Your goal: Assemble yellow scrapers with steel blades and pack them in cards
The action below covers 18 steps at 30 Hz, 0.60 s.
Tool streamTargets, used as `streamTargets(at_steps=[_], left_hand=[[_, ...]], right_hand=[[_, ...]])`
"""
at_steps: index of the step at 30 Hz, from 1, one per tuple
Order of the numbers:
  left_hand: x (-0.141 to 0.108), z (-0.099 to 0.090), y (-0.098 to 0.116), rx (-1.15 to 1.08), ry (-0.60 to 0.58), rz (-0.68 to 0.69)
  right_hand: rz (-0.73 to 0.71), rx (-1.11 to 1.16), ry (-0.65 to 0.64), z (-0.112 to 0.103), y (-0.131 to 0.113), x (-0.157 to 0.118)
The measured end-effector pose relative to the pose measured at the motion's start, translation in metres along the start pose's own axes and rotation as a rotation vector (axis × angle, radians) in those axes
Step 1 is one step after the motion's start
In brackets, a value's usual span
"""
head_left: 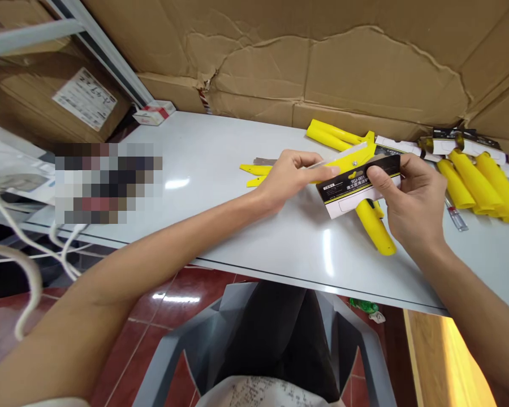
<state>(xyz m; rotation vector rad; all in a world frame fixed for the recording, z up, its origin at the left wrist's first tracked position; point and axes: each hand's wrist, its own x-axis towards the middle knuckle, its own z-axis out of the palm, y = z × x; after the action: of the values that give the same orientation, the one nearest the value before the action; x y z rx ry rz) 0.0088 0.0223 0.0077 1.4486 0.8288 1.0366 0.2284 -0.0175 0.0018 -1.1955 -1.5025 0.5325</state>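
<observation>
Between thumb and fingers of my left hand (290, 172) is the head end of a yellow scraper (375, 232), beside a clear plastic strip. My right hand (419, 198) pinches a black-and-white packaging card (356, 183) printed "TGJ-001". The card lies across the scraper and hides its middle; the handle sticks out below, slanting toward the table's front edge. Just past my left wrist, flat yellow pieces (254, 169) rest on the table, partly hidden by the hand.
Several yellow handles (477, 181) with cards lie at the right. Another yellow tool (337, 134) is at the back, against the cardboard (365, 73). A clear-handled screwdriver (456, 217) lies near my right hand. A small red-and-white box (154, 112) sits at the back left of the white table (220, 226).
</observation>
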Motion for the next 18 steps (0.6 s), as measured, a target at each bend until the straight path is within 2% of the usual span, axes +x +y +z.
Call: streamTargets(at_steps=[3, 5, 7, 10, 14, 18], left_hand=[[0.000, -0.002, 0.001, 0.038, -0.106, 0.019], [-0.001, -0.001, 0.002, 0.061, -0.202, -0.022], [-0.003, -0.001, 0.001, 0.100, -0.242, -0.068], [-0.002, -0.003, 0.000, 0.052, -0.129, -0.063], [0.008, -0.012, -0.001, -0.088, 0.042, -0.005], [0.018, -0.022, 0.001, -0.081, 0.143, -0.006]], right_hand=[[0.003, -0.077, 0.004, -0.002, -0.001, 0.000], [-0.013, -0.120, 0.006, -0.002, -0.001, -0.001], [-0.032, -0.127, -0.004, -0.001, -0.001, -0.002], [-0.030, -0.108, -0.091, 0.001, -0.003, -0.004], [-0.043, -0.197, -0.307, 0.001, -0.006, -0.005], [-0.232, -0.485, -0.391, -0.003, -0.008, -0.002]])
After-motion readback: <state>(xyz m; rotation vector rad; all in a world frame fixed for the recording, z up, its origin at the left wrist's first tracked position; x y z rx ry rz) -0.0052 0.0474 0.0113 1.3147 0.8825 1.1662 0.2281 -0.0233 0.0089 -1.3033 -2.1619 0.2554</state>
